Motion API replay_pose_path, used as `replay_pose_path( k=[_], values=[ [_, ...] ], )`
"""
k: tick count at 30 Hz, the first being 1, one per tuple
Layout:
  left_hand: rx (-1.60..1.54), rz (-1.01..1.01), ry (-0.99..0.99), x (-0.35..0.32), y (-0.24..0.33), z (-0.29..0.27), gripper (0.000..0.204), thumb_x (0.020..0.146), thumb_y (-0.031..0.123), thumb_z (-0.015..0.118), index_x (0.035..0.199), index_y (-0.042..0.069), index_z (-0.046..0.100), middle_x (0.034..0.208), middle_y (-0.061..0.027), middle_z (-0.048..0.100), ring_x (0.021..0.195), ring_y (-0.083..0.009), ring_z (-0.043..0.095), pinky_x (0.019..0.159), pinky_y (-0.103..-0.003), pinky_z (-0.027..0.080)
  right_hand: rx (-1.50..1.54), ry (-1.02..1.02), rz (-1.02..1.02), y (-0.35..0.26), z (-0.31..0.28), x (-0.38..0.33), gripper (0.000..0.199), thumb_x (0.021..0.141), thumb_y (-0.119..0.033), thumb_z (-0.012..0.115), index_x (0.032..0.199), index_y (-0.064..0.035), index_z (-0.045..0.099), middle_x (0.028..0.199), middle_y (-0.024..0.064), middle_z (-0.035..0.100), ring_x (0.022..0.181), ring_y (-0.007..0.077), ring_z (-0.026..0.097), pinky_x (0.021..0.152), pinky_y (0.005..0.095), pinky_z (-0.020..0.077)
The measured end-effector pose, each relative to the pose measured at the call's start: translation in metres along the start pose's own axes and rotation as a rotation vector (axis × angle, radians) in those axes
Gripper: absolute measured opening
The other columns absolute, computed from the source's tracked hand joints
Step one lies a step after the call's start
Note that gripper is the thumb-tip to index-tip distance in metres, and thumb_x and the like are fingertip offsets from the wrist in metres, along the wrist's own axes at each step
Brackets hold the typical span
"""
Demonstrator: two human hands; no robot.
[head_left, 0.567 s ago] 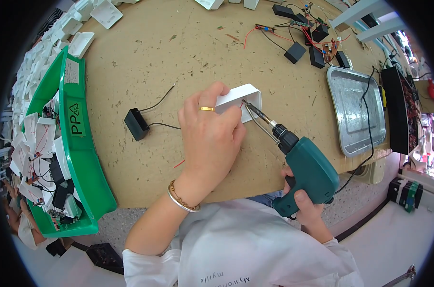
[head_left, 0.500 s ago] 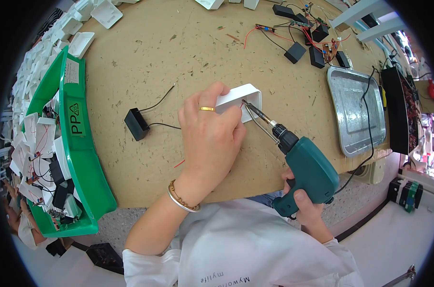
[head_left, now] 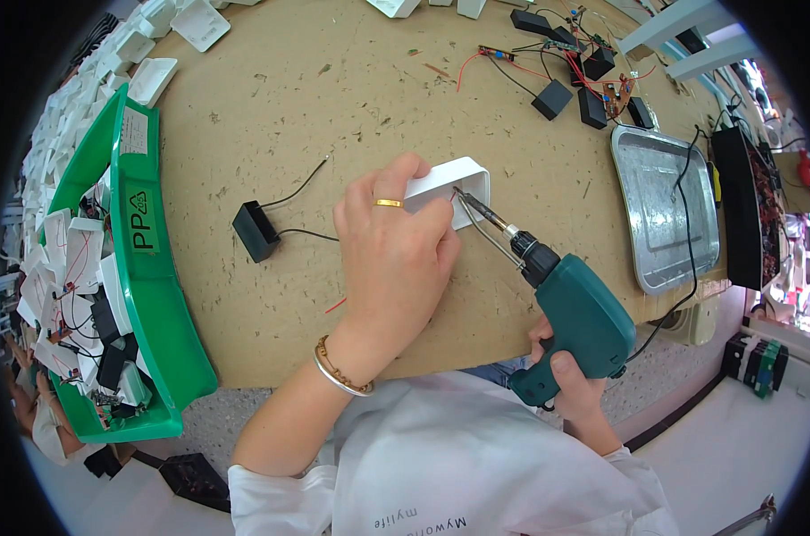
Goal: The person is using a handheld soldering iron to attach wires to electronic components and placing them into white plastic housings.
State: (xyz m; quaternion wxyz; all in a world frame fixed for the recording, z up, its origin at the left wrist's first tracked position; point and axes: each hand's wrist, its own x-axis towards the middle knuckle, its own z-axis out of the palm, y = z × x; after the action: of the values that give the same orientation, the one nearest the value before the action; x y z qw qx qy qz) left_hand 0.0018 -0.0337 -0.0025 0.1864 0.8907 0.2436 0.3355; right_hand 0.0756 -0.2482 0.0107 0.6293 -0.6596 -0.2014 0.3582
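Note:
My left hand [head_left: 394, 246] grips a small white plastic case [head_left: 454, 174] on the table, its fingers bent over the near side and reaching inside. In my right hand [head_left: 573, 386] is a dark green soldering gun [head_left: 585, 313], held by its handle. The gun's hot tip and thin feed tube reach into the case's open side, close to my left fingertips. What the tip touches there is too small to make out. Left of my left hand lies a black box [head_left: 256, 232] with two black leads, one running under the hand. A red wire end [head_left: 335, 305] shows beside my left wrist.
On the left stands a green bin [head_left: 168, 322] full of white cases and wired parts. White cases [head_left: 199, 25] pile up behind it. Black boxes with wired circuit boards [head_left: 592, 62] lie far right, above a metal tray [head_left: 677, 210]. The gun's cord [head_left: 686, 223] crosses that tray.

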Motion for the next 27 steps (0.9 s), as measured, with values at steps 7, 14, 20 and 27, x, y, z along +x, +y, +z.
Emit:
replay_pose_path(
  k=[7,14,20,27],
  values=[
    [-0.004,0.002,0.005,0.000,0.000,0.001,0.012,0.061,0.002,0.066,0.064,0.005,0.055,0.110,-0.0080,0.050,0.096,-0.0318,0.046,0.078,-0.043,0.037,0.051,-0.022,-0.060,0.003,-0.002,0.001,0.056,0.079,-0.037,0.066,0.111,0.0071,0.052,0.103,0.0175,0.056,0.071,0.0175,0.055,0.064,0.0286,0.0458],
    [0.023,0.002,-0.012,0.001,0.000,-0.003,0.009,0.063,0.001,0.067,0.067,0.005,0.060,0.110,-0.0087,0.052,0.093,-0.0315,0.047,0.078,-0.041,0.040,0.087,-0.017,-0.083,0.010,-0.008,-0.003,0.064,0.076,-0.044,0.066,0.112,0.0070,0.052,0.105,0.0180,0.055,0.070,0.0175,0.055,0.065,0.0289,0.0456],
    [0.167,0.086,-0.001,0.001,0.001,-0.015,0.014,0.066,0.004,0.067,0.075,0.004,0.057,0.112,-0.0090,0.050,0.100,-0.0321,0.046,0.083,-0.045,0.037,0.139,-0.030,-0.114,0.013,-0.007,-0.001,0.066,0.074,-0.046,0.068,0.110,0.0071,0.051,0.100,0.0154,0.053,0.069,0.0175,0.054,0.068,0.0298,0.0454],
    [-0.142,-0.056,-0.001,-0.015,-0.026,-0.076,0.019,0.071,-0.003,0.060,0.088,0.005,0.060,0.108,-0.0129,0.053,0.103,-0.0291,0.049,0.082,-0.037,0.042,0.139,0.017,-0.127,0.013,-0.010,-0.001,0.066,0.075,-0.046,0.067,0.110,0.0071,0.051,0.100,0.0166,0.053,0.068,0.0170,0.053,0.066,0.0285,0.0449]
  ],
)
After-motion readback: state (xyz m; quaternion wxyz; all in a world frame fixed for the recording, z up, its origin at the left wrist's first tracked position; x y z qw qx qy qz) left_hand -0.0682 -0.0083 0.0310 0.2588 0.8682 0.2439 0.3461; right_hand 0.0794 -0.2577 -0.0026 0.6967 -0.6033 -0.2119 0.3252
